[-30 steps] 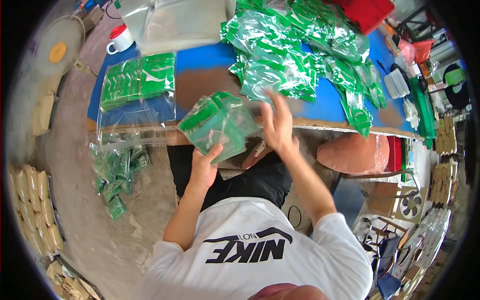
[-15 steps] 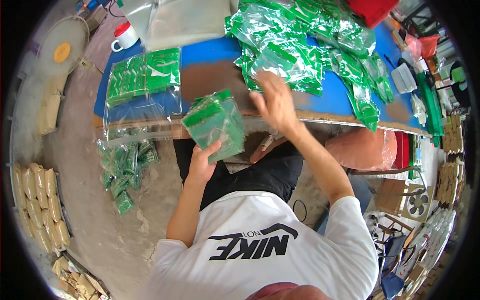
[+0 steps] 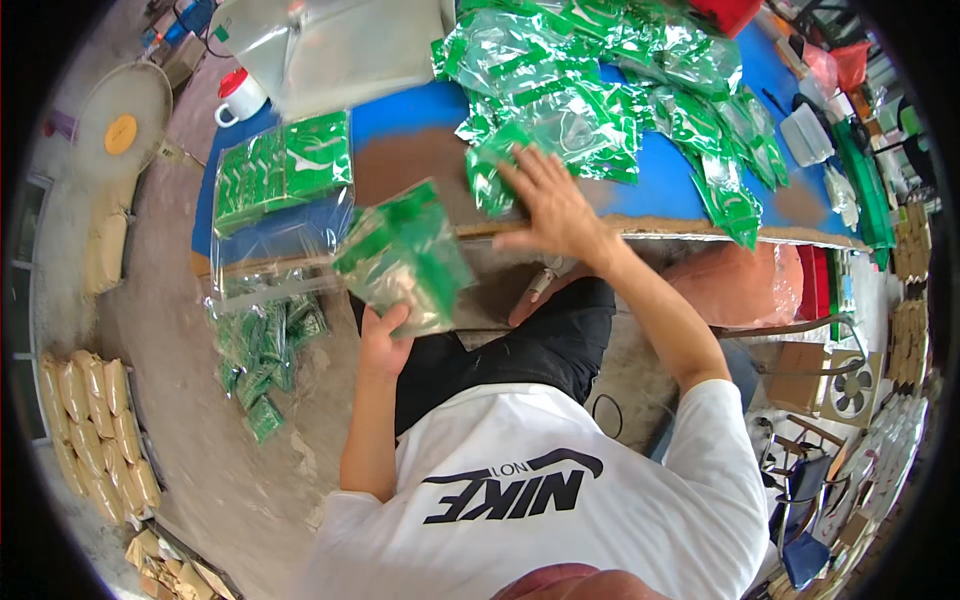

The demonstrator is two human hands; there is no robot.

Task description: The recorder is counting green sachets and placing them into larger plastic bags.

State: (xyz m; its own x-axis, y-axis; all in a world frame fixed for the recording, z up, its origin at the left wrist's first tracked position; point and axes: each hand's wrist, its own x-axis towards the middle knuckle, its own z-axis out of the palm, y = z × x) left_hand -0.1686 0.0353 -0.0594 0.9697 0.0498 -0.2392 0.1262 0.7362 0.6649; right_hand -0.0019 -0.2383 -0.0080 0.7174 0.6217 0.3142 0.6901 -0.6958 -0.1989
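**Hands at the green packets**

From the head view, our left hand grips a packet stack just off the counter's near edge. Our right hand, fingers spread flat, presses on the packet pile at the counter's middle.

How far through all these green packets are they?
Done: a filled clear bag of green packets lies on the blue table. In hand: the left hand holds a stack of packets; the right hand reaches the loose pile, still large.

one mug, two hands, many green packets
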